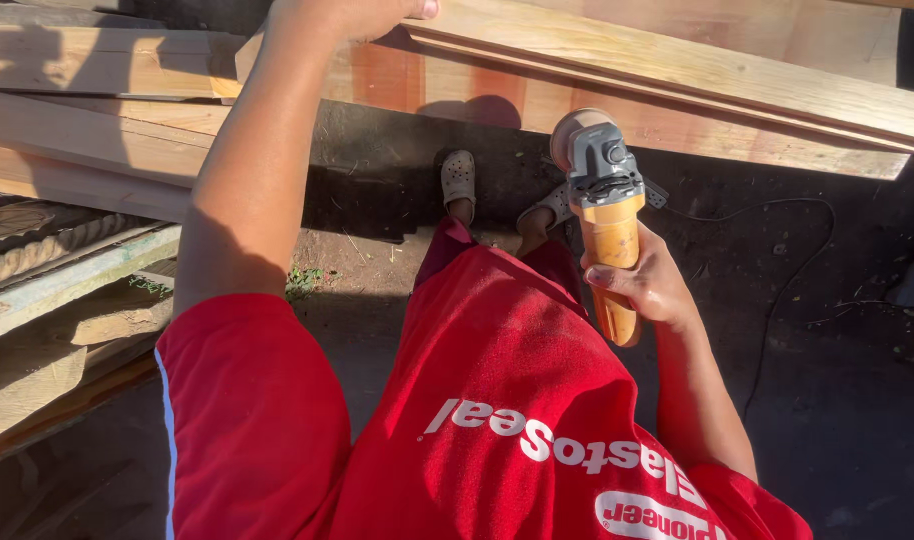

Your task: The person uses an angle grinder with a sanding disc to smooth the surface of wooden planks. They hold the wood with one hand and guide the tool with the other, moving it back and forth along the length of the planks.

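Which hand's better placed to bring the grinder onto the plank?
Right, probably. The right hand already grips the orange angle grinder by its body, disc end pointing toward the long wooden plank. The left hand is up on the plank's near end, away from the tool.

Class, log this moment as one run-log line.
left hand: on plank | right hand: grips grinder | disc: off wood

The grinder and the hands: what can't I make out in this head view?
- Left hand: cut off by the top edge; its grip on the plank is unclear.
- Angle grinder disc: turned away, hidden by its own head.
- Right hand fingers: wrapped behind the orange handle.
- Cord: too thin to trace.
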